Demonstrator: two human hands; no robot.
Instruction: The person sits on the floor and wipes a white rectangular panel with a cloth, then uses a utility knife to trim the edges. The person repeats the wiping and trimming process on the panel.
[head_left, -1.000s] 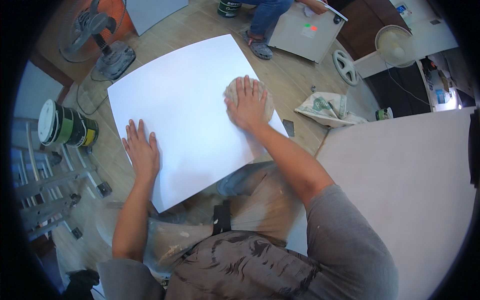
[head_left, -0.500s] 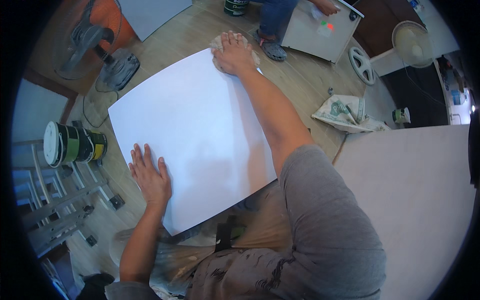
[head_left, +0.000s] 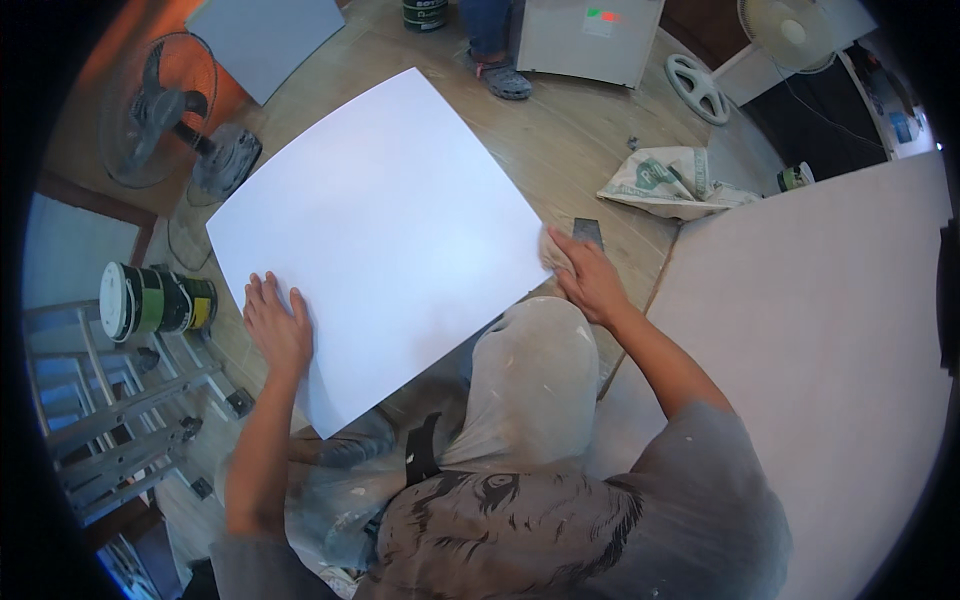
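Note:
A smooth white panel [head_left: 380,230] lies tilted in front of me, its near edge by my knees. My left hand [head_left: 278,325] rests flat on its left edge, fingers stretched out and holding nothing. At the panel's right corner, my right hand [head_left: 592,280] is closed on a beige rag [head_left: 553,252], which is pressed against the edge. Most of the rag is hidden by the fingers. Just beyond that hand, a dark grey rectangular piece [head_left: 588,233] lies on the floor.
To the left are a lidded bucket [head_left: 150,302], an aluminium ladder [head_left: 130,405] and a dusty fan [head_left: 190,130]. A crumpled sack [head_left: 665,180] and a large pale board [head_left: 800,340] occupy the right. Beyond the panel, a person's shoe [head_left: 503,80] stands near a white cabinet piece [head_left: 590,45].
My right hand has drawn the rag from the panel's far corner back along the right edge to the near right corner. My left hand stays on the left edge.

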